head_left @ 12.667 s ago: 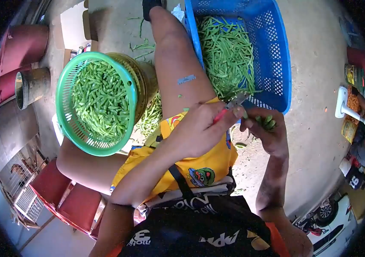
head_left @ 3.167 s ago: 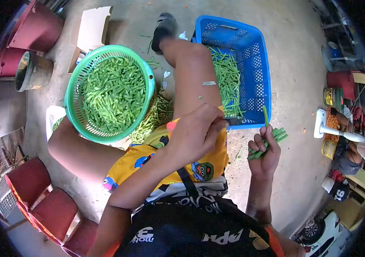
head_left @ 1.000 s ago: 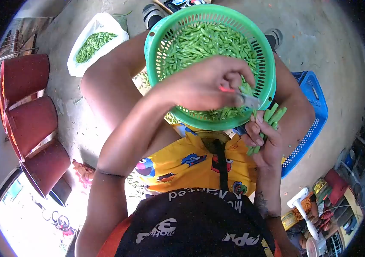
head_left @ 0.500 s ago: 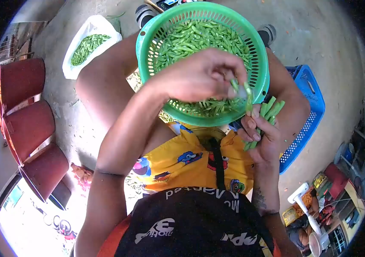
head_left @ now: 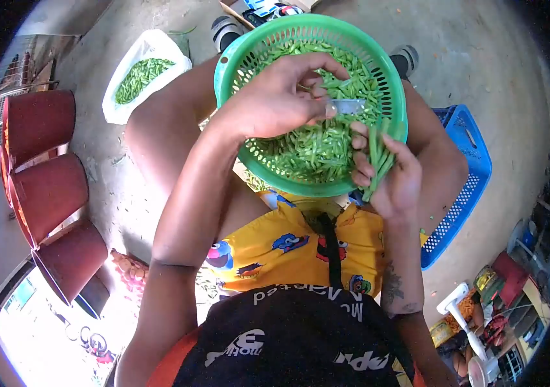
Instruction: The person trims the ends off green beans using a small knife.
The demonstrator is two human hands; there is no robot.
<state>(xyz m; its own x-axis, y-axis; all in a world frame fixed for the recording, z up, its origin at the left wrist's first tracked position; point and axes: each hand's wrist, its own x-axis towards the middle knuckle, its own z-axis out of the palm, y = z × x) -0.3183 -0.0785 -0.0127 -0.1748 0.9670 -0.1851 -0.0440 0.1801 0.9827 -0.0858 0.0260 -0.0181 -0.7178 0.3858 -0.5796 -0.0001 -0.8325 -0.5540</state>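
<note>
A green perforated plastic basket (head_left: 226, 87) sits between my knees, filled with short pieces of cut green beans (head_left: 310, 145). Above it my left hand (head_left: 288, 97) pinches a small knife (head_left: 351, 106) with a short, flat blade; its handle is mostly hidden by my fingers. The blade points right, toward my other hand. At the basket's right rim my right hand (head_left: 394, 171), palm up, is closed round a bundle of long green beans (head_left: 379, 155). The bundle's upper ends stand just below the blade.
A white plastic bag (head_left: 117, 113) of green pieces lies at the left. Several dark red buckets (head_left: 46, 193) line the far left. A blue crate (head_left: 459, 216) stands beside my right leg. At the lower right are a white fan (head_left: 465, 322) and assorted goods.
My left hand has moved up and left, away from the bundle, and the blade now shows plainly. My right hand has shifted slightly up, turning the bean bundle more upright.
</note>
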